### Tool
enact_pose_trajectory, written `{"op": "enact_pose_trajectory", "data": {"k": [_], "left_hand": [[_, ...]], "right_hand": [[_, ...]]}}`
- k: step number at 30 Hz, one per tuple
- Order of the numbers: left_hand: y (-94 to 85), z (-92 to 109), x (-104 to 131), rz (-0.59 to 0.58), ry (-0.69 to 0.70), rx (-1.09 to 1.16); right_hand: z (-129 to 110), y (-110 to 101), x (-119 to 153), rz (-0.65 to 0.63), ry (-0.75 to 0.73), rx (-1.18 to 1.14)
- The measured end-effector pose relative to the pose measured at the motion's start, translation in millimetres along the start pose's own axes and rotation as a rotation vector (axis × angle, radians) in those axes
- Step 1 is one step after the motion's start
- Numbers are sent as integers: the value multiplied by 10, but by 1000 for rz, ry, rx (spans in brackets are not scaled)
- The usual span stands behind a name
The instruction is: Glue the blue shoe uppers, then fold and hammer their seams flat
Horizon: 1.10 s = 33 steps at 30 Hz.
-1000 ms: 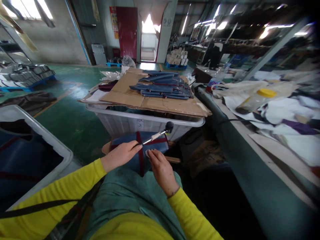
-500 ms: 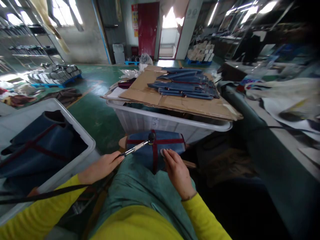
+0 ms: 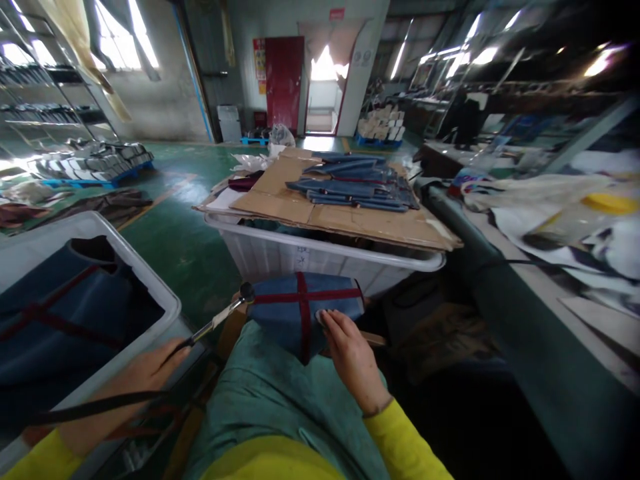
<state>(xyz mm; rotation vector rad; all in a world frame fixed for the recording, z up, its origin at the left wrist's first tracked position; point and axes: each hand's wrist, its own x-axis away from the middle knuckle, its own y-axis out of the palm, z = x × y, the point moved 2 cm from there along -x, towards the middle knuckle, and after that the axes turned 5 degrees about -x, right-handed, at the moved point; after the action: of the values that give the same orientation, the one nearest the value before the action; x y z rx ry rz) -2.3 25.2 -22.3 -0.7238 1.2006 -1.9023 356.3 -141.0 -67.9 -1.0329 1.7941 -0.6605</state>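
Observation:
A blue leather-like piece (image 3: 275,291) with crossed dark red strips lies in front of my lap, over a wooden support (image 3: 373,339) whose end sticks out at the right. My left hand (image 3: 157,367) is closed around a slim tool (image 3: 220,317) with a metal shaft, a pale wrapped section and a round black head. That head is beside the left end of the blue piece; touching or apart, I cannot tell. My right hand (image 3: 350,353) rests on the piece, right of the upright strip, its fingers pinching a small pale item (image 3: 320,316) against the surface.
At left, a white bin (image 3: 173,297) holds more blue pieces with red strips (image 3: 65,300). Ahead, cardboard (image 3: 280,200) carrying stacked blue strips (image 3: 357,187) covers another white bin (image 3: 330,257). A cluttered bench (image 3: 530,280) runs along the right. A black cord (image 3: 100,403) crosses my left forearm.
My left hand has swung left and down with the tool, taking its head from the strips' crossing to the piece's left end. My right hand stays on the piece. The view shifted slightly.

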Motion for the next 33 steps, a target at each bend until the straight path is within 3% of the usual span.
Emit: {"op": "enact_pose_trajectory", "data": {"k": [3,5,9,15,17,19,21,23,26,28,30,33], "left_hand": [[58,-7,-224,-108,-31,9],[66,131,-538,-67,-15,13],[70,715,-1439,-7,86,-57],[64,1735,-2820,87,296,-268],[106,1971,-3146,98,333,-284],[185,2141,-3314,116,363,-282],[308,2239,-3265,147,400,-280],[482,2264,-2984,153,485,-250],[814,2174,-2256,27,741,-87],[1011,2036,-1761,-29,792,-40],[1145,1893,-1387,7,775,-52],[1211,1746,-1100,151,692,-34]], "right_hand": [[-6,-11,-38,-8,-11,-27],[1,-19,-64,-10,-6,-52],[128,-79,-76,31,68,-94],[549,-334,-64,121,311,-232],[638,-391,-86,162,381,-296],[691,-379,-110,184,442,-394],[738,-303,-125,186,482,-495],[799,-203,-135,202,486,-565],[890,-109,-191,259,452,-599],[875,-119,-290,266,434,-596],[735,-199,-442,249,414,-572],[260,-424,-712,227,335,-503]]}}
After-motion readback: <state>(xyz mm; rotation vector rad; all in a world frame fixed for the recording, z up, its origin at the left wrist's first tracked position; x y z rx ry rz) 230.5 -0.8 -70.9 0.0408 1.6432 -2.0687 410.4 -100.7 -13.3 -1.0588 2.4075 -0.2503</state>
